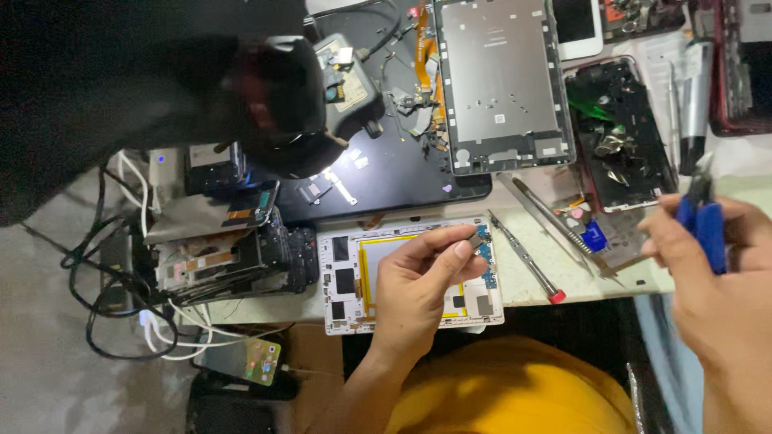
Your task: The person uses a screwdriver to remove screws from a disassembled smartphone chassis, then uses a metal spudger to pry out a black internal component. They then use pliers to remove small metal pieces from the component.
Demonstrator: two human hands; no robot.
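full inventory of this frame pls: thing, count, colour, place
opened tablet: 1, white frame, yellow-edged inside, bench front, under left hand
small metal part: 1, grey, pinched in left fingertips
pliers: 1, blue handles, in right hand
screwdriver: 1, grey shaft, red tip end, right of opened tablet
tablet back shell: 1, silver-grey, top centre
black mat: 1, black, under the shell
opened phone: 1, black inside, right of shell
stack of phone parts: 1, black, left of opened tablet
cables: several, black and white, far left
lit phone: 1, coloured screen, lower left
left hand: 1, centre
right hand: 1, right edge
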